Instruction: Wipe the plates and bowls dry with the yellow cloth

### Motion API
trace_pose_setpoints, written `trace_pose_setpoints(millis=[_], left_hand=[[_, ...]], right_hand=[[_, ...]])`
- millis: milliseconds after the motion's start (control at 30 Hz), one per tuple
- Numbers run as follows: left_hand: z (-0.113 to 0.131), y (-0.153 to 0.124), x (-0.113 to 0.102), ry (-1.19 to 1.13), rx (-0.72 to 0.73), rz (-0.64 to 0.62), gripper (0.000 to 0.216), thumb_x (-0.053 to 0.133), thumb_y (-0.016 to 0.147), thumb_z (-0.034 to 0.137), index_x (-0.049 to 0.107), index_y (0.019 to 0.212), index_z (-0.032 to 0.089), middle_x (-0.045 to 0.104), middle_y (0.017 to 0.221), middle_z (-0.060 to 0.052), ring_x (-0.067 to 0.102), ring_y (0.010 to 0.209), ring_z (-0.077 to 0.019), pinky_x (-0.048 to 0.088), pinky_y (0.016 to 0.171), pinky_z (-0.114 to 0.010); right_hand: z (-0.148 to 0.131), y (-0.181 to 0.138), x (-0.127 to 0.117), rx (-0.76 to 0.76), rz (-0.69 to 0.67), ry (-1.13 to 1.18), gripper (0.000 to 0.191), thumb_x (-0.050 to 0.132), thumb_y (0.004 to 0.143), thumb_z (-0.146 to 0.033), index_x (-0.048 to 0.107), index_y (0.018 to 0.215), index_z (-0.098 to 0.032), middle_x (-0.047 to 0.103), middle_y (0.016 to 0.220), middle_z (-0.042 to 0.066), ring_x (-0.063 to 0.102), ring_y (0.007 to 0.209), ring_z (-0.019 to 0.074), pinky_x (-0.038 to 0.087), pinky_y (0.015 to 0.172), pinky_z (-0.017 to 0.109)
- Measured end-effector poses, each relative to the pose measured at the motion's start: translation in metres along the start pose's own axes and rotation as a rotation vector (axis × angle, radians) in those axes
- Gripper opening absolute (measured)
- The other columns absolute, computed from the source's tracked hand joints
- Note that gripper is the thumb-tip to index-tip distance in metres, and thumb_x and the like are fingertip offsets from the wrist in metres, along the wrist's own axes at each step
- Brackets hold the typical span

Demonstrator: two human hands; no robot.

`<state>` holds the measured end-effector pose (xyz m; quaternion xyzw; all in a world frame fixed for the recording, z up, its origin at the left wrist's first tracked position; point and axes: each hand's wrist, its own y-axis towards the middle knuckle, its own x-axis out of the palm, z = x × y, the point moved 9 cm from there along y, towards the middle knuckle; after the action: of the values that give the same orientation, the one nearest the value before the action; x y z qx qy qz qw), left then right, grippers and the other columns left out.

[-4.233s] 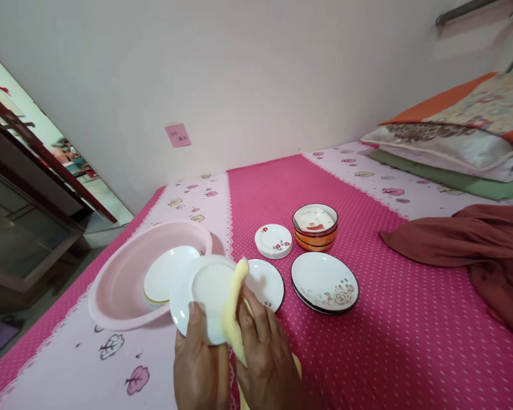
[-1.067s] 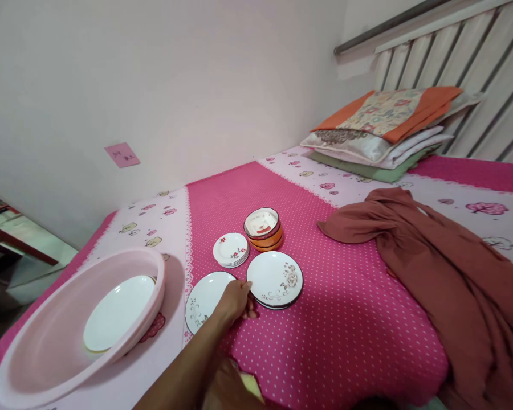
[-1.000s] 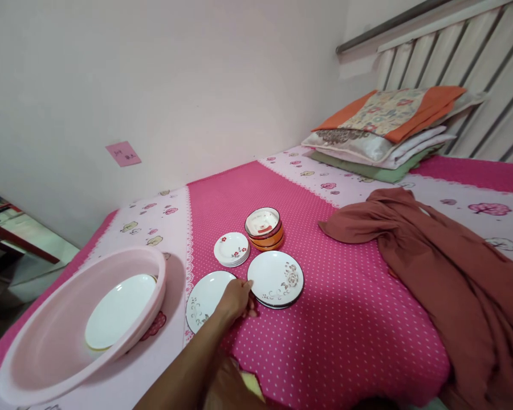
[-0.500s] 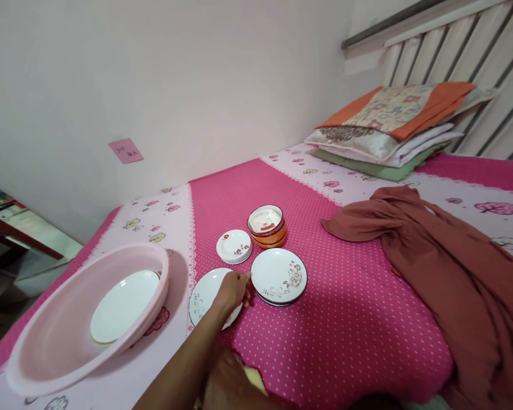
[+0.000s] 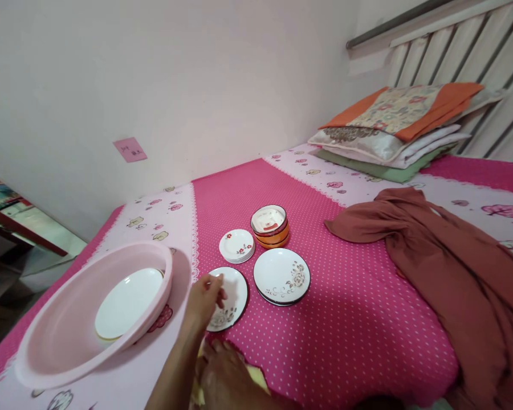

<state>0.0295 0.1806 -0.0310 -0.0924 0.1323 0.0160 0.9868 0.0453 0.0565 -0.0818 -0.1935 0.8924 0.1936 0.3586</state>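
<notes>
My left hand (image 5: 207, 297) is over the left part of a white floral plate (image 5: 235, 293) with a dark rim. Its fingers are loosely bent and apart, with nothing seen between them. Below it, my right hand (image 5: 224, 367) lies palm down on a yellow cloth (image 5: 259, 377), fingers stretched out. To the right of the plate stands a short stack of matching floral plates (image 5: 277, 273). Behind are a stack of small saucers (image 5: 235, 244) with red flowers and some stacked orange bowls (image 5: 271, 233).
A pink basin (image 5: 34, 364) at the left holds a white plate (image 5: 128, 304). Reddish-brown clothing (image 5: 406, 239) lies on the right of the pink dotted bedspread (image 5: 350, 330). Folded bedding and pillows (image 5: 393, 125) are piled near the radiator (image 5: 465, 62); a pale wall (image 5: 222, 85) rises behind.
My left hand has moved left, from beside the plate stack to over the single plate. That plate's floral pattern has turned from its left side towards the bottom. My right hand shows more clearly.
</notes>
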Motion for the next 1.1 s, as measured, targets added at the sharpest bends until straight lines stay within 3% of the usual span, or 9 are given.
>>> trace_pose_setpoints(millis=[100, 200, 333, 500, 800, 967, 1100], left_hand=[[-0.020, -0.021, -0.075, -0.151, -0.032, 0.267, 0.031, 0.076, 0.071, 0.047, 0.064, 0.075, 0.019, 0.071, 0.067, -0.002, 0.064, 0.057, -0.0143, 0.043, 0.049, -0.023], [-0.057, -0.049, -0.113, -0.294, -0.114, 0.456, 0.033, 0.079, 0.066, 0.040, 0.067, 0.088, 0.020, 0.076, 0.083, -0.006, 0.074, 0.077, -0.0209, 0.058, 0.069, -0.031], [-0.086, -0.066, -0.095, -0.487, -0.215, 0.401, 0.041, 0.086, 0.062, 0.026, 0.070, 0.098, 0.019, 0.081, 0.096, -0.012, 0.078, 0.088, -0.0257, 0.062, 0.080, -0.036], [-0.086, -0.060, -0.068, -0.587, -0.242, 0.312, 0.017, 0.079, 0.077, 0.020, 0.071, 0.093, 0.017, 0.082, 0.094, -0.010, 0.079, 0.084, -0.0210, 0.063, 0.080, -0.031], [-0.110, -0.026, -0.064, -0.419, -0.275, 0.243, 0.016, 0.080, 0.087, 0.027, 0.071, 0.090, 0.014, 0.076, 0.077, -0.004, 0.076, 0.072, -0.0178, 0.061, 0.072, -0.030], [-0.119, -0.010, -0.061, -0.223, -0.319, 0.226, 0.026, 0.069, 0.100, 0.037, 0.069, 0.113, 0.015, 0.073, 0.105, -0.004, 0.071, 0.084, -0.0173, 0.062, 0.073, -0.034], [-0.120, -0.012, -0.065, -0.116, -0.322, 0.256, 0.032, 0.069, 0.100, 0.037, 0.067, 0.125, 0.017, 0.071, 0.119, -0.008, 0.071, 0.096, -0.0211, 0.063, 0.081, -0.039]], right_hand=[[0.001, -0.002, 0.000, 0.048, -0.022, -0.015, 0.050, 0.083, 0.078, -0.044, 0.070, 0.117, -0.016, 0.070, 0.124, 0.015, 0.062, 0.117, 0.0357, 0.051, 0.106, 0.053], [-0.002, -0.005, -0.007, 0.047, -0.012, 0.003, 0.047, 0.081, 0.080, -0.041, 0.068, 0.119, -0.019, 0.069, 0.123, 0.013, 0.061, 0.117, 0.0345, 0.050, 0.105, 0.050], [-0.004, -0.008, -0.011, 0.059, -0.010, 0.036, 0.044, 0.076, 0.083, -0.039, 0.067, 0.120, -0.018, 0.068, 0.124, 0.015, 0.059, 0.118, 0.0352, 0.048, 0.105, 0.050], [0.001, -0.009, -0.011, 0.099, 0.029, 0.078, 0.036, 0.074, 0.082, -0.034, 0.067, 0.116, -0.023, 0.069, 0.119, 0.011, 0.060, 0.114, 0.0335, 0.048, 0.103, 0.049], [0.000, -0.012, -0.012, 0.115, 0.025, 0.070, 0.032, 0.071, 0.087, -0.037, 0.067, 0.115, -0.022, 0.069, 0.119, 0.011, 0.059, 0.114, 0.0334, 0.046, 0.104, 0.049], [0.002, -0.006, -0.017, 0.129, 0.003, 0.085, 0.033, 0.069, 0.085, -0.033, 0.068, 0.115, -0.018, 0.070, 0.117, 0.013, 0.061, 0.112, 0.0336, 0.048, 0.101, 0.047], [-0.002, -0.002, -0.030, -0.003, -0.134, 0.167, 0.045, 0.083, 0.073, -0.038, 0.071, 0.112, -0.020, 0.073, 0.111, 0.009, 0.066, 0.101, 0.0301, 0.053, 0.091, 0.039]])
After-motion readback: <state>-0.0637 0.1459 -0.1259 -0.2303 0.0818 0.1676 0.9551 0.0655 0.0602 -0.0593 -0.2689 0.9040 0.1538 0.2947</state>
